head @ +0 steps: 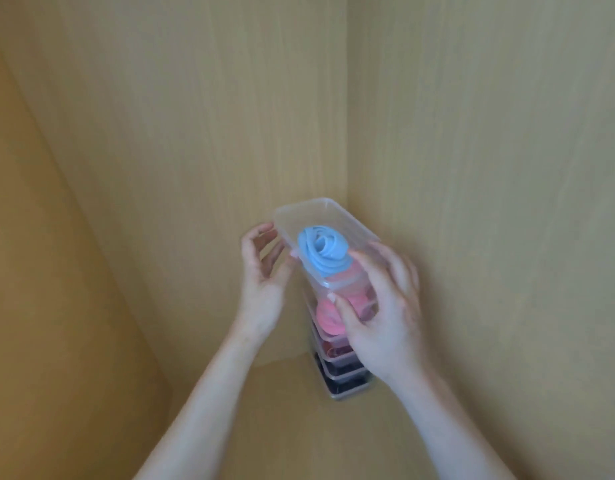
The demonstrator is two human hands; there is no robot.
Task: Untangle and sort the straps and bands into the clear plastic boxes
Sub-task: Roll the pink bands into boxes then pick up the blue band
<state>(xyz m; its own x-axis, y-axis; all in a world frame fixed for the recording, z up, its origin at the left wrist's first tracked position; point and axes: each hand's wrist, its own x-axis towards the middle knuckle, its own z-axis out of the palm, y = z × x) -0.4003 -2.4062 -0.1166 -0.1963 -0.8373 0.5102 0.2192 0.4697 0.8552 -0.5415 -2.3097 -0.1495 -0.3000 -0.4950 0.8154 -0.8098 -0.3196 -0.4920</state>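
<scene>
The top box (288, 211) is clear plastic, its coiled band (321, 249) pale blue. Below it — pink bands (328, 318), then dark red and near-black contents. The cabinet walls (195, 116) are tan, with faint wood grain.

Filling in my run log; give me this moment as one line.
top box: blue band inside, atop stack | left hand: touches its side | right hand: grips it

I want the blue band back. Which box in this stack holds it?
The top box: a coiled blue band lies in it, while the lower boxes hold pink and darker ones.
</scene>
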